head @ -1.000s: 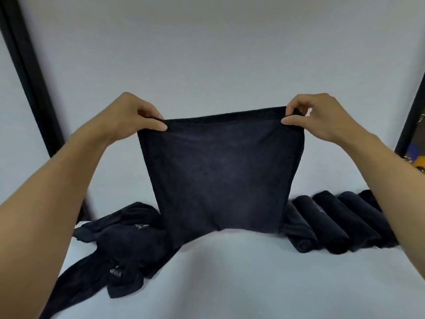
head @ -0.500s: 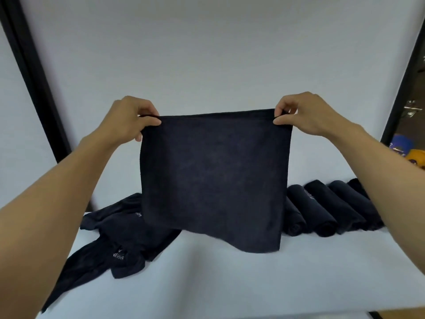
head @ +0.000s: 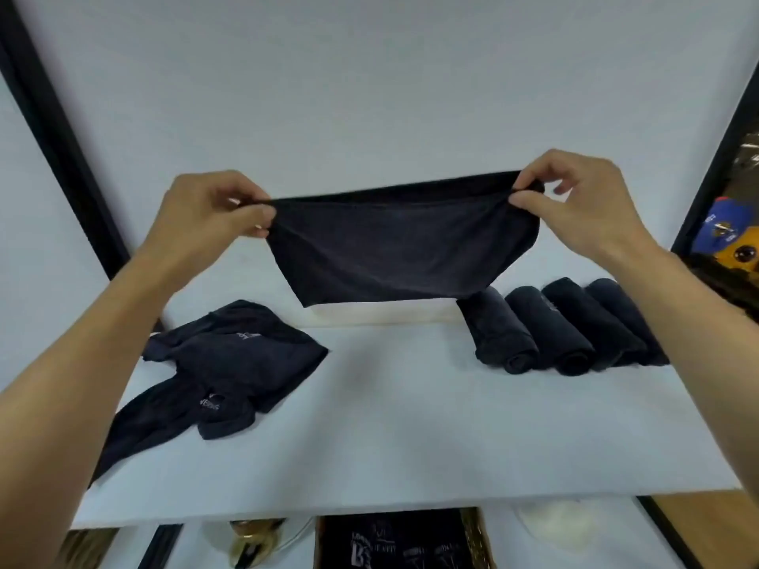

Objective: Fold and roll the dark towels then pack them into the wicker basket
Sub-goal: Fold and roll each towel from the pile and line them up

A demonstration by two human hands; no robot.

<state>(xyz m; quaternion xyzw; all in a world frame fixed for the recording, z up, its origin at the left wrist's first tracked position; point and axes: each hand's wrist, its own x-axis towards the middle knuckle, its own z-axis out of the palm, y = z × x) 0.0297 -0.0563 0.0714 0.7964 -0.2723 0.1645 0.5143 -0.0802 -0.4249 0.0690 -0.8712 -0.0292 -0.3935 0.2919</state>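
Observation:
A dark towel (head: 394, 248) hangs in the air above the white table (head: 390, 425), stretched between both hands. My left hand (head: 205, 215) pinches its top left corner and my right hand (head: 575, 207) pinches its top right corner. The towel's lower edge swings away from me and clears the table. Several rolled dark towels (head: 562, 326) lie side by side at the back right of the table. A loose heap of unfolded dark towels (head: 221, 367) lies at the left. No wicker basket shows in this view.
A white wall stands behind the table, with black frame posts (head: 61, 129) at the left and right. Blue and yellow objects (head: 727, 236) sit beyond the right post. Below the table's front edge, a dark printed item (head: 394, 540) and a golden object (head: 250, 540) show.
The towel hung flat and square before; now its lower edge has swung up and away from me. My view has tipped down, showing the table's front edge.

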